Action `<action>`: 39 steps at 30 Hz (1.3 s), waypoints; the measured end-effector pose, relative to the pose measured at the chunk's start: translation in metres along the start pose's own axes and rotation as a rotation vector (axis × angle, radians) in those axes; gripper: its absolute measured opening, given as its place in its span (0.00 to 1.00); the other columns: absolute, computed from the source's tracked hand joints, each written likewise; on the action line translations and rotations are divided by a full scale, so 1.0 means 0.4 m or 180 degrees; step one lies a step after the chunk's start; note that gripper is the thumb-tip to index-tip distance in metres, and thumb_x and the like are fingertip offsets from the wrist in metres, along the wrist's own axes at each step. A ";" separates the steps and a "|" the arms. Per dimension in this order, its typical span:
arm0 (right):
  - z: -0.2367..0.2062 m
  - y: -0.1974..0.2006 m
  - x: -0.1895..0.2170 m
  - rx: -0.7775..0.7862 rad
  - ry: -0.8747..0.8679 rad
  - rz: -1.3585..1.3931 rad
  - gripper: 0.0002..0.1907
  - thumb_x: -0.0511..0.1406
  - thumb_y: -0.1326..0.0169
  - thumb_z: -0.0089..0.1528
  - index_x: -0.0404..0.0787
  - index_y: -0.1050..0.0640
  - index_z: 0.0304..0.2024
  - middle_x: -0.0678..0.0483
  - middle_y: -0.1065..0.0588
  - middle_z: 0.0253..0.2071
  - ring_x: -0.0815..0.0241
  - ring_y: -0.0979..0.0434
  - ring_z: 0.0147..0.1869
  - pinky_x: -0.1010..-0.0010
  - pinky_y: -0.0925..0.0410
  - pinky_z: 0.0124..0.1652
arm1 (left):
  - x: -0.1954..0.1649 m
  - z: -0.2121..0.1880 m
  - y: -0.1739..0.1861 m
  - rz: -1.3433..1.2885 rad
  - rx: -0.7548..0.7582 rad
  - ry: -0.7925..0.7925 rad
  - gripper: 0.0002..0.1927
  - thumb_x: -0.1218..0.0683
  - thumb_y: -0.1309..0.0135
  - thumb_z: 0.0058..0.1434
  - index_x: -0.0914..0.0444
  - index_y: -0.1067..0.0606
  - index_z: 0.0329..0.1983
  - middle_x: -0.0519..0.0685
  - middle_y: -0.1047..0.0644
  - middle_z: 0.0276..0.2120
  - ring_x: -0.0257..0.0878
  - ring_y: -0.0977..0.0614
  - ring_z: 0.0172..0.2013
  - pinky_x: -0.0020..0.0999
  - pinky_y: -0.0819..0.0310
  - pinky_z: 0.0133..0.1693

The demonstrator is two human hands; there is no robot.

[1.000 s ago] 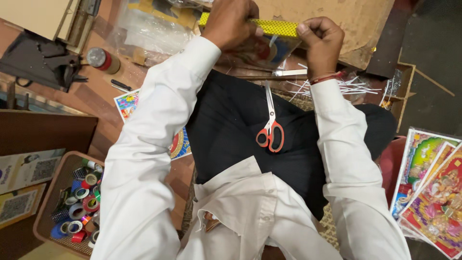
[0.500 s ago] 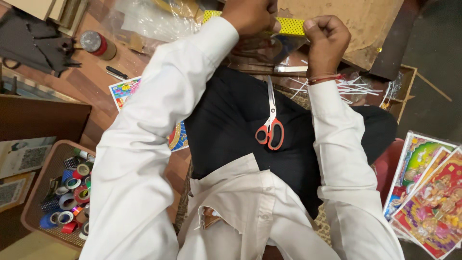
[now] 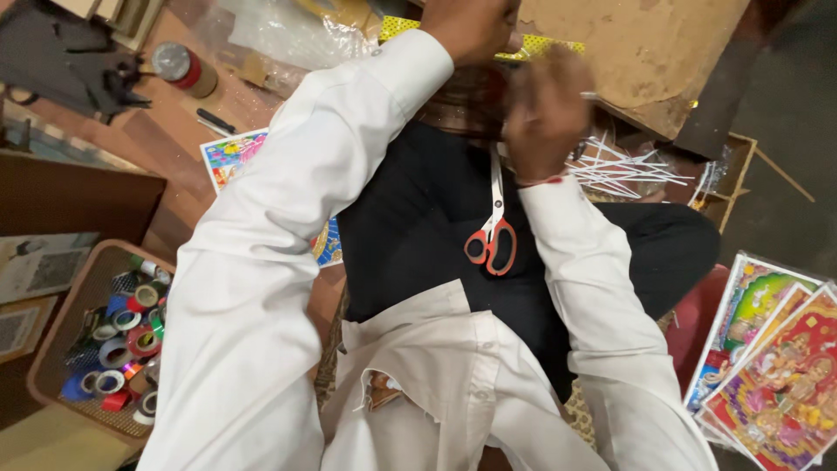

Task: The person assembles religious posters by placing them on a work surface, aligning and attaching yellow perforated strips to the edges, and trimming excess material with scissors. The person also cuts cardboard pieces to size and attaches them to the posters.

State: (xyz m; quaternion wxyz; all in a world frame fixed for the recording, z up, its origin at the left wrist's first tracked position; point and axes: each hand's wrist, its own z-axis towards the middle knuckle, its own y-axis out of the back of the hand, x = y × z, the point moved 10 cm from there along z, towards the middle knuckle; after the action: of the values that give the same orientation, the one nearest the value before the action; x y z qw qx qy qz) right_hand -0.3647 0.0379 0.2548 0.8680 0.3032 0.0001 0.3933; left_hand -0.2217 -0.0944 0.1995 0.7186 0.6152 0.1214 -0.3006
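My left hand (image 3: 466, 26) is at the top of the view, closed on a yellow dotted strip (image 3: 398, 26) that runs out on both sides of it. Just below and to its right, my right hand (image 3: 542, 118) is blurred by motion, fingers curled, off the strip; a thin pale piece shows at its edge and I cannot tell if the hand holds it. Red-handled scissors (image 3: 491, 235) lie on my dark lap, blades pointing toward the hands. A worn brown board (image 3: 636, 52) lies beyond the hands.
A basket (image 3: 52, 331) of coloured tape rolls stands at lower left. Colourful prints (image 3: 767, 366) are stacked at lower right, and another print (image 3: 234, 155) lies by my left arm. Thin white sticks (image 3: 623, 170), a tape roll (image 3: 179, 68) and clear plastic (image 3: 279, 35) lie nearby.
My right hand has let go of the yellow strip and dropped down toward my lap. The view has shifted closer; my left hand stays on the strip.
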 end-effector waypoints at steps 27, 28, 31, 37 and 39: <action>0.124 -0.070 0.207 0.0461 0.0630 0.0215 0.13 0.25 0.36 0.64 0.35 0.19 0.51 0.49 0.25 0.46 0.47 0.24 0.50 0.58 0.30 0.51 | 0.175 -0.071 0.108 -0.0606 -0.0185 0.0055 0.17 0.45 0.29 0.54 0.60 0.18 0.37 0.50 0.18 0.29 0.42 0.18 0.29 0.41 0.27 0.31; 0.124 -0.072 0.205 0.0475 0.0609 0.0198 0.13 0.26 0.36 0.64 0.36 0.18 0.51 0.49 0.25 0.46 0.48 0.24 0.49 0.58 0.30 0.50 | 0.183 -0.072 0.105 -0.0845 -0.0092 0.0088 0.16 0.45 0.30 0.55 0.60 0.17 0.37 0.48 0.18 0.29 0.39 0.17 0.30 0.39 0.26 0.33; 0.120 -0.074 0.197 0.0541 0.0546 0.0157 0.13 0.26 0.36 0.63 0.38 0.18 0.50 0.51 0.23 0.44 0.49 0.24 0.47 0.59 0.31 0.48 | 0.229 -0.108 0.119 -0.1930 -0.0060 0.0357 0.15 0.45 0.34 0.62 0.60 0.18 0.40 0.43 0.18 0.30 0.33 0.17 0.31 0.31 0.23 0.35; 0.111 -0.082 0.194 0.0520 0.0464 0.0116 0.14 0.26 0.37 0.62 0.38 0.17 0.50 0.51 0.24 0.43 0.49 0.25 0.47 0.59 0.31 0.48 | 0.264 -0.283 0.162 -0.3267 -0.0823 0.0872 0.12 0.51 0.32 0.61 0.64 0.18 0.32 0.42 0.23 0.25 0.28 0.25 0.25 0.25 0.33 0.26; 0.108 -0.081 0.198 0.0469 0.0457 0.0114 0.13 0.26 0.36 0.64 0.38 0.18 0.51 0.51 0.24 0.44 0.49 0.25 0.48 0.59 0.31 0.48 | 0.264 -0.315 0.167 -0.3223 -0.1065 0.1048 0.10 0.53 0.32 0.58 0.64 0.18 0.29 0.43 0.21 0.23 0.28 0.25 0.21 0.24 0.34 0.23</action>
State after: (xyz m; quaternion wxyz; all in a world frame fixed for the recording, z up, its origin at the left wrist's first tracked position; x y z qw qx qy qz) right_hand -0.2775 0.0529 0.2920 0.8339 0.3371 0.0858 0.4284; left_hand -0.0748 0.0004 0.1692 0.5439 0.3965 0.5585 -0.4848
